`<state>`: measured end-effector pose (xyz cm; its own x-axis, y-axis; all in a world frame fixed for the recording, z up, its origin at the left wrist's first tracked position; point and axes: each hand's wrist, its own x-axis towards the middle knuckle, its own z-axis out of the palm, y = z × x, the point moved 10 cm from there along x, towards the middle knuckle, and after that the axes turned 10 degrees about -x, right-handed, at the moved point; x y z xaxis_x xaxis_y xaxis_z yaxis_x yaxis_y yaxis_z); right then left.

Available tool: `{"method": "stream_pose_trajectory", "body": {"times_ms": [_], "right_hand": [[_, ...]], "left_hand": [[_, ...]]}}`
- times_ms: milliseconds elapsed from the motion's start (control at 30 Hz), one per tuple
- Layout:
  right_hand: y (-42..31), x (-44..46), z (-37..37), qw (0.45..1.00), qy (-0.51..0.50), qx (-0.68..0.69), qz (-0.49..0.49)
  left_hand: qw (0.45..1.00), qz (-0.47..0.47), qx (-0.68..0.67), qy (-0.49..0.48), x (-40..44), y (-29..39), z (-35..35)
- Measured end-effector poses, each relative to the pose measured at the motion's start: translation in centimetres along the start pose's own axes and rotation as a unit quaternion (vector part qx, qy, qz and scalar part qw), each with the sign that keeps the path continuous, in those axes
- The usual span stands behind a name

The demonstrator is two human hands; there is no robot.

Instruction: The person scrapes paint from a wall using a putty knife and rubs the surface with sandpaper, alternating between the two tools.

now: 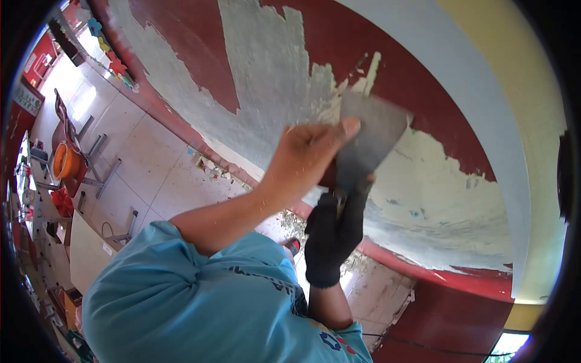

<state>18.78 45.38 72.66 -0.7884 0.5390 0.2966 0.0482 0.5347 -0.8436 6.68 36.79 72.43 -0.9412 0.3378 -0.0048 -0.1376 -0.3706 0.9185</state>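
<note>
A wide-bladed scraper [370, 136] is in front of the wall, its metal blade slightly blurred. My right hand [334, 236], in a black knitted glove, is wrapped around its handle, which is mostly hidden. My bare left hand [308, 151] reaches in from the left and pinches the blade's near edge, thumb on its face and fingers partly hidden. Behind the blade, the wall [266, 66] has dark red paint with large ragged patches stripped to grey-white plaster. Whether the blade touches the wall, I cannot tell.
Paint flakes [212, 169] litter the tiled floor [130, 175] along the wall's foot. At left, an orange bucket [65, 160] sits by a chair [63, 121], near a pale tabletop [88, 251]. A dark cable [430, 346] crosses at lower right.
</note>
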Motion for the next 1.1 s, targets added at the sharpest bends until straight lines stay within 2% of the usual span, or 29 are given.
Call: {"method": "stream_pose_trajectory", "body": {"times_ms": [33,67,100,133,200,267,300,333,433,500,533,600,633,767,833,867,900,933,1033,1100], "right_hand": [[0.8,-0.7,-0.2,0.998,-0.012,0.045,0.052],[1.8,-1.2,0.0,0.990,-0.026,0.086,0.107],[1.2,-0.9,-0.4,0.999,0.007,0.023,0.032],[1.0,-0.8,-0.1,0.999,0.002,0.019,0.038],[0.6,-0.5,0.2,0.997,0.015,0.001,0.073],[1.5,-1.3,0.3,0.998,0.014,0.020,0.054],[1.2,-1.4,0.2,0.999,0.018,0.021,0.021],[0.8,-1.5,0.1,0.999,0.023,0.022,-0.008],[-0.3,-0.5,0.6,0.999,0.038,0.025,-0.002],[0.0,-0.7,0.6,0.998,0.044,0.032,-0.010],[-0.3,-1.0,0.2,0.998,0.048,0.035,-0.015],[0.3,-1.4,0.1,0.998,0.026,0.045,0.032],[1.0,-1.4,-0.4,0.997,0.038,0.032,0.051],[0.9,-1.6,-0.1,0.995,0.051,0.037,0.080],[1.0,-1.4,-0.5,0.997,0.063,0.012,0.048],[0.4,-1.1,-0.7,0.997,0.074,-0.015,0.020],[0.0,-0.9,-0.3,0.994,0.031,0.060,0.080],[0.2,-0.9,0.0,0.994,0.030,0.057,0.085],[0.0,-1.3,0.3,0.999,0.039,0.000,-0.019],[-0.3,-0.6,0.0,0.999,0.033,0.012,-0.008]], "left_hand": [[0.993,-0.017,-0.112,-0.019,-0.6,-0.8,0.9],[0.993,-0.015,-0.114,-0.016,-0.4,-0.6,0.9],[0.990,-0.030,-0.136,-0.016,-0.4,-0.3,1.1],[0.986,-0.050,-0.157,-0.015,-0.6,0.1,1.3],[0.987,-0.051,-0.153,0.001,-0.9,1.0,0.8],[0.993,-0.092,-0.068,-0.041,-1.0,-1.3,0.8],[0.998,-0.043,-0.012,-0.045,-0.5,-1.0,0.5],[0.998,-0.044,-0.013,-0.044,-0.3,-1.7,0.5],[0.995,-0.030,-0.089,-0.029,-0.6,1.6,0.7],[0.989,-0.141,-0.007,-0.043,-1.0,0.7,0.7],[0.990,-0.135,-0.005,-0.045,-0.6,0.1,0.6],[0.997,-0.002,-0.017,-0.073,0.0,0.5,1.1],[0.991,0.036,-0.120,-0.044,-0.1,1.1,1.3],[0.995,0.014,-0.088,-0.040,-0.2,0.7,0.8],[0.995,-0.075,-0.003,-0.071,-0.3,-0.7,0.9],[0.995,-0.074,-0.002,-0.072,-0.1,-0.1,0.9],[0.995,-0.059,-0.004,-0.078,0.1,1.0,1.1],[0.995,-0.048,-0.009,-0.083,0.1,1.5,1.2],[0.992,-0.066,-0.071,-0.077,-0.4,0.2,1.2],[0.989,-0.035,-0.116,-0.087,-0.1,1.0,1.8]]}}
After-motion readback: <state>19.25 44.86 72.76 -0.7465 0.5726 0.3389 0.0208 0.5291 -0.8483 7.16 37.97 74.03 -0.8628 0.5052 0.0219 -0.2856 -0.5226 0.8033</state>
